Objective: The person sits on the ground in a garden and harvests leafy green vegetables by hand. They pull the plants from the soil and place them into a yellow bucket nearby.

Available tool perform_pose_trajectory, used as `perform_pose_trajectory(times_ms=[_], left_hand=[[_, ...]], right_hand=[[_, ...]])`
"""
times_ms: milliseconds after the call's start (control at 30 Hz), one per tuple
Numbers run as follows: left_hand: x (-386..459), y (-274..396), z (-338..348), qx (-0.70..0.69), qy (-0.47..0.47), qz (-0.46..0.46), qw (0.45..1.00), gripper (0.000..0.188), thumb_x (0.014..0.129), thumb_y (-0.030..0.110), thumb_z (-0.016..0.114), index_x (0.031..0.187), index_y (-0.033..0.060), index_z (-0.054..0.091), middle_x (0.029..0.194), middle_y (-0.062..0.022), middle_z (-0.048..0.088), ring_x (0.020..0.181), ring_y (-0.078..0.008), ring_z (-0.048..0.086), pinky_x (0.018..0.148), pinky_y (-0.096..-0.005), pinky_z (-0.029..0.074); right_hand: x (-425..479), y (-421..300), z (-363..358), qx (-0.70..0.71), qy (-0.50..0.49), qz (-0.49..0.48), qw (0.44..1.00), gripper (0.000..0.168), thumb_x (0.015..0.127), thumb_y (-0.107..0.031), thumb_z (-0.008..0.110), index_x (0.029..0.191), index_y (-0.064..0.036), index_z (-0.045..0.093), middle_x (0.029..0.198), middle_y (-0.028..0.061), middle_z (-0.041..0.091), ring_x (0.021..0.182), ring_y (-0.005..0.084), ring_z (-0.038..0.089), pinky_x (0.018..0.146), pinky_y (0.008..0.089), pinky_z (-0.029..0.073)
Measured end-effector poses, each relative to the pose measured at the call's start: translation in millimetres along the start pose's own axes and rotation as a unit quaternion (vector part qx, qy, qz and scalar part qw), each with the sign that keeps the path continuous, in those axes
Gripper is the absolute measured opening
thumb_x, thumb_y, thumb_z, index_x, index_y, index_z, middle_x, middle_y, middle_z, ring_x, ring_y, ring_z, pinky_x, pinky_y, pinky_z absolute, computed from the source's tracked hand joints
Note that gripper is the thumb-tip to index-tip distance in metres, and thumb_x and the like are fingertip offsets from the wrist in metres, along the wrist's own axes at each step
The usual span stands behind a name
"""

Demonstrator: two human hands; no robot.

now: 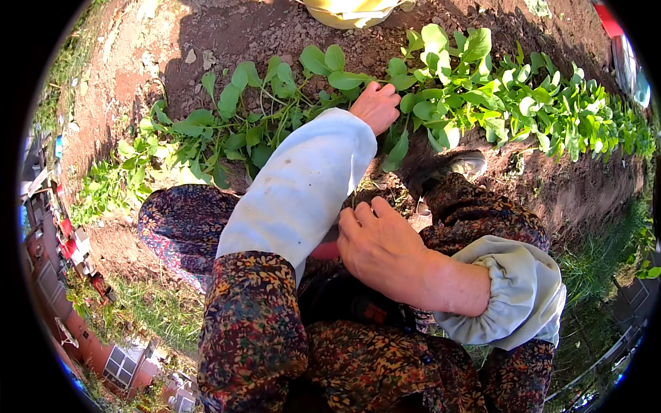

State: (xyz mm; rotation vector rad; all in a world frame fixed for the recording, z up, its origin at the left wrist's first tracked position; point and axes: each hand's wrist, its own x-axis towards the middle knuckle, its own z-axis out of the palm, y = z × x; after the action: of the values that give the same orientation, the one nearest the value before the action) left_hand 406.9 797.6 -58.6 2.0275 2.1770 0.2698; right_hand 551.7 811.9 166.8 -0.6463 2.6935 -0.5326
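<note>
My left hand (pixel 378 107) reaches into a row of leafy green plants (pixel 428 95), with its fingers curled beside a leaf stalk. Its fingertips are turned away, so whether they pinch a stem cannot be seen. My right hand (pixel 384 250) is half curled in front of my body, lower than the left and close to the underside of the left oversleeve (pixel 297 188). Whatever lies under its fingers is hidden. Pale cloth covers both forearms, though the right oversleeve (pixel 508 291) is bunched up, baring the wrist.
A yellow bucket (pixel 351 15) stands on bare soil (pixel 206 31) beyond the row. My knees in patterned trousers (pixel 181 227) flank the hands, and a shoe (pixel 467 165) is planted close to the plants. Grass (pixel 155 304) and a building (pixel 95 338) appear at the left rim.
</note>
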Motion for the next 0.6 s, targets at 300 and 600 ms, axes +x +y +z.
perform_pose_trajectory(times_ms=[300,600], left_hand=[[7.3,20.3,10.3,-0.061,0.059,-0.182,0.98,0.031,0.063,0.035,0.074,0.081,0.0102,0.068,0.088,-0.0032,0.055,0.097,-0.0221,0.047,0.084,-0.0403,0.034],[25.7,28.0,37.5,-0.049,0.124,-0.215,0.967,0.012,0.072,0.01,0.057,0.08,0.0074,0.065,0.092,-0.0052,0.057,0.096,-0.0239,0.047,0.088,-0.042,0.032]], right_hand=[[0.0,0.2,8.3,0.032,-0.05,0.0,0.998,0.013,0.071,-0.015,0.055,0.077,-0.005,0.061,0.083,0.0083,0.051,0.077,0.0199,0.049,0.067,0.0316,0.038],[-0.8,-1.1,4.7,0.007,-0.041,0.003,0.999,0.017,0.073,-0.015,0.053,0.082,-0.004,0.062,0.086,0.0102,0.053,0.079,0.0213,0.05,0.068,0.0319,0.038]])
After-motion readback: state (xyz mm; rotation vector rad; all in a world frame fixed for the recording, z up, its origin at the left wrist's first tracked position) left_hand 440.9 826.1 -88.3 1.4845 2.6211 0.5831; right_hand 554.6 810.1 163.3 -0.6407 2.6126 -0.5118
